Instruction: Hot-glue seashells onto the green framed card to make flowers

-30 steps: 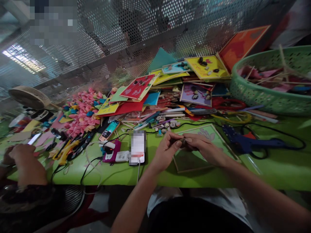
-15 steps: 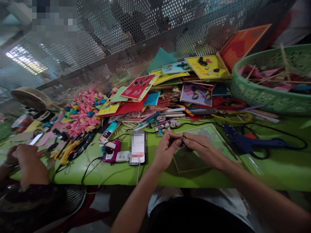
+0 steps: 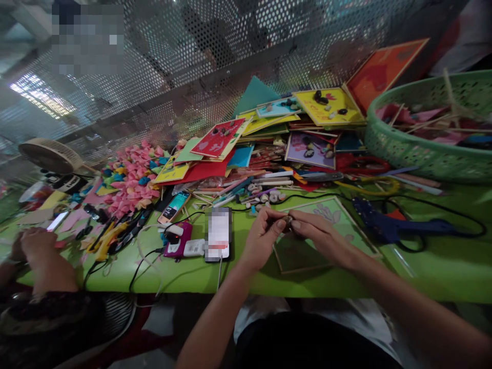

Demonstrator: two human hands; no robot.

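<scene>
My left hand (image 3: 265, 233) and my right hand (image 3: 319, 231) meet above a green card (image 3: 300, 259) edged with thin sticks. Both sets of fingertips pinch a small dark pebble-like piece (image 3: 288, 222), mostly covered by the fingers. A pale flower shape shows on the upper part of the card, beyond my right hand. Just past my left hand lies a cluster of pebbles (image 3: 274, 196). Right of the card rests a blue glue gun (image 3: 400, 223) with a black cord.
A phone (image 3: 218, 236) and a purple power adapter (image 3: 180, 241) with cables sit to the left. Stacked colourful cards (image 3: 219, 138) and a green basket (image 3: 426, 154) stand along the back. At far left are another person's hands (image 3: 42, 251) and pink paper pieces (image 3: 134, 179).
My fingers have shifted slightly around the small piece, and a bit more of it shows. The other person's hands barely move.
</scene>
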